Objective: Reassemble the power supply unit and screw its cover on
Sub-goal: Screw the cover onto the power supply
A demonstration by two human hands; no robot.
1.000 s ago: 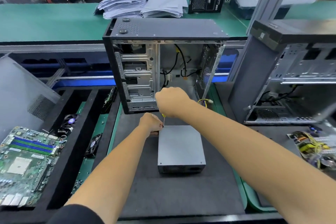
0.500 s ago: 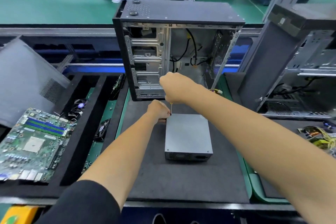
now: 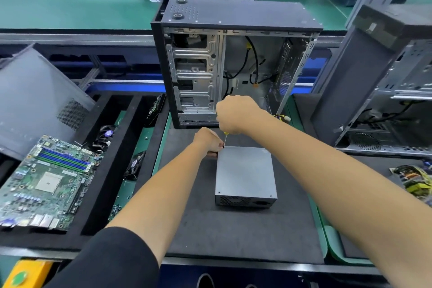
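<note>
The power supply unit (image 3: 245,174) lay flat on the dark mat at the centre of the frame, cover on; a rigid steel box, likely heavy and smooth-sided, best steadied at its edges. The left hand (image 3: 208,140) pinched at its upper-left corner, perhaps a screw; the right hand (image 3: 235,113) was fisted round a yellow-handled screwdriver (image 3: 225,138), tip at that corner.

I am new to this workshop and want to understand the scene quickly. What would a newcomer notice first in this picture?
First, the grey power supply unit lying on the dark mat in the centre, where the right hand holds a screwdriver upright at its far left corner and the left hand steadies that corner. Behind it stands an open computer case, and at the left a green motherboard rests in a black tray.
</note>
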